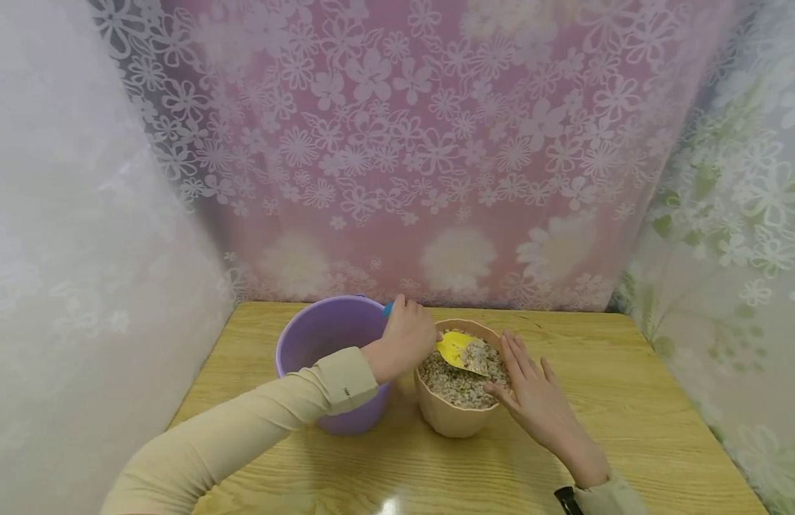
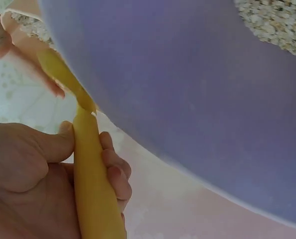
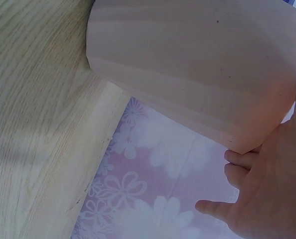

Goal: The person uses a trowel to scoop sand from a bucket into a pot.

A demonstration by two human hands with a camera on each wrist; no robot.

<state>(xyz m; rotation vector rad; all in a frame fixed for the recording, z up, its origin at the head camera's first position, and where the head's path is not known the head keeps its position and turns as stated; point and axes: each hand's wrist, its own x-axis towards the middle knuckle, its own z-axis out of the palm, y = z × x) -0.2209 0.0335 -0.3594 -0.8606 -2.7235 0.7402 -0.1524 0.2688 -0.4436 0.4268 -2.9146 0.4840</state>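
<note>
Gripping a yellow scoop (image 1: 456, 345) by its handle, L hand (image 1: 405, 339) has thumb & fingers curled round it; blade is over the pot (image 1: 458, 423), pointing to abt 4 o'clock, w/ a small load of grit (image 1: 476, 355) on it. R hand (image 1: 540, 406) lies on pot's rim & side at approx 3–4 o'clock, fingers mostly straight & spread, prob. just steadying it. Pot's on the table (image 1: 642, 429); purple bucket (image 1: 353, 422) is just beside it at 9 o'clock.

Progress: pot's full nearly to rim. Bucket has some grit too per L wrist view, amt unclear. Prob. bucket-to-pot, tho direction can't be confirmed; if so, mostly done, w/ this scoopful left to tip & maybe a bit of levelling.
</note>
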